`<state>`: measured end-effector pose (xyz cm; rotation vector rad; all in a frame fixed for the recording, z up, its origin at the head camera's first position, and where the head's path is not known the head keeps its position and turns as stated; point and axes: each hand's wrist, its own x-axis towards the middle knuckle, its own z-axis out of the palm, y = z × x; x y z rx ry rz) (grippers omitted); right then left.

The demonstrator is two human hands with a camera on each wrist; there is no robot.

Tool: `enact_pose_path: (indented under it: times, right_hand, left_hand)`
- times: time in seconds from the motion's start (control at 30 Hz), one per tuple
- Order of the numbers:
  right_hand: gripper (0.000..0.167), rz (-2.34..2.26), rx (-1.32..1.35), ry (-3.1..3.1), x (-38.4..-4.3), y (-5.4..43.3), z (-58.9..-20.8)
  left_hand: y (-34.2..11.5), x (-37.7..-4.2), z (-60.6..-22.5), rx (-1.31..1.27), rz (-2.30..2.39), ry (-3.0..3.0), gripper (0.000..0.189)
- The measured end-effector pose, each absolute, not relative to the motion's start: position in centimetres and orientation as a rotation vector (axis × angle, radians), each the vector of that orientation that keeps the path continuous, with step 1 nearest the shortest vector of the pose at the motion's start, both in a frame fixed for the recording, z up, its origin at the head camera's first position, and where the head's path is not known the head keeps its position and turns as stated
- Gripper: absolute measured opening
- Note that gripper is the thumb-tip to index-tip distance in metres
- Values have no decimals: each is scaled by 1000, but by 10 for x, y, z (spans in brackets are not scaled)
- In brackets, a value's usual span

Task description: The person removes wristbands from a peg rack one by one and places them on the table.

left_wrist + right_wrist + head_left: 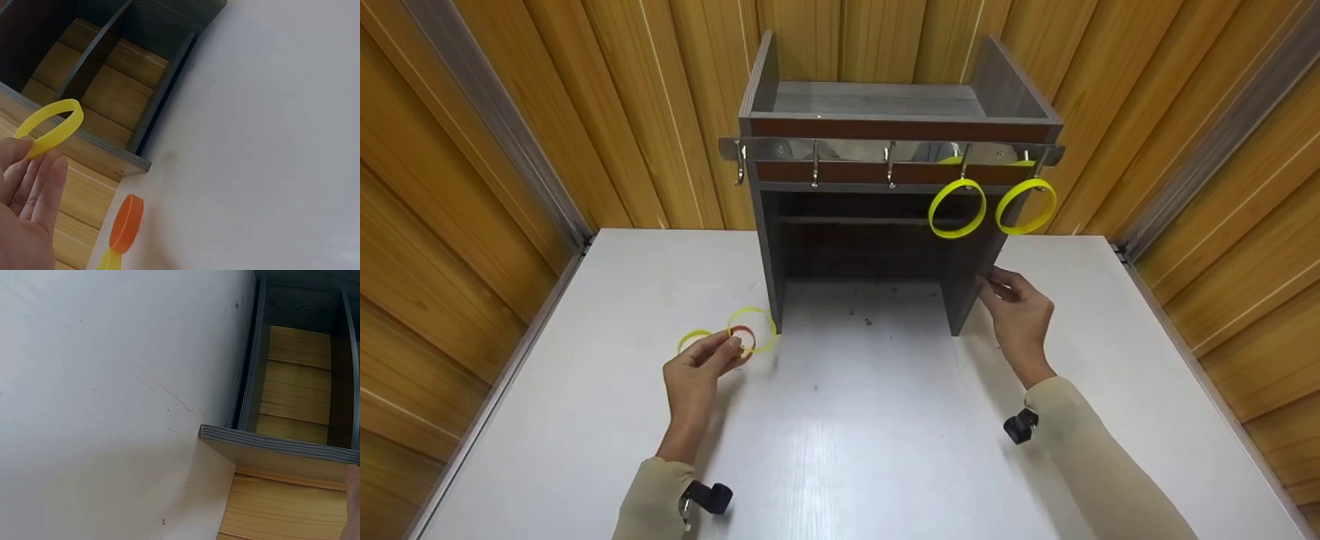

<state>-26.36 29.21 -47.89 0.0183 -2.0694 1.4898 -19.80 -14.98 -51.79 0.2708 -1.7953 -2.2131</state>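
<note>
My left hand (697, 367) pinches a thin yellow ring (62, 130) between thumb and fingers, near the front left edge of a grey wooden shelf unit (771, 255). Behind that hand are an orange ring (126, 224) and another yellow ring (111, 261) on the table. My right hand (1024, 319) touches the outer face of the unit's right side panel (969, 289) with its fingertips. In the right wrist view just one digit shows, at the panel's edge. Two yellow rings, a left one (931, 213) and a right one (1053, 206), hang from the two rightmost hooks.
A metal rail (855, 151) with several hooks crosses the unit's upper front; its left hooks carry no rings. The unit stands on a white table (840, 420), with wood-plank walls (622, 112) at the back and sides. Small dark specks lie beneath the unit.
</note>
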Motion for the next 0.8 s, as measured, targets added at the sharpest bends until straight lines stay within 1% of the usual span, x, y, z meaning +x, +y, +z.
enact_pose_path:
  times: [0.3,0.6,0.8]
  right_hand:
    - [22,1465,17,-2068,-265,292,-481]
    - [19,1491,43,-2039,-265,292,-481]
    - [19,1510,18,-2042,-264,291,-480]
  left_hand:
    - [-176,-196,-522,366,-2153,-1784,33]
    - [-202,-195,-523,412,-2095,-1809,39]
    - [-215,-197,-523,468,-2057,-1826,34]
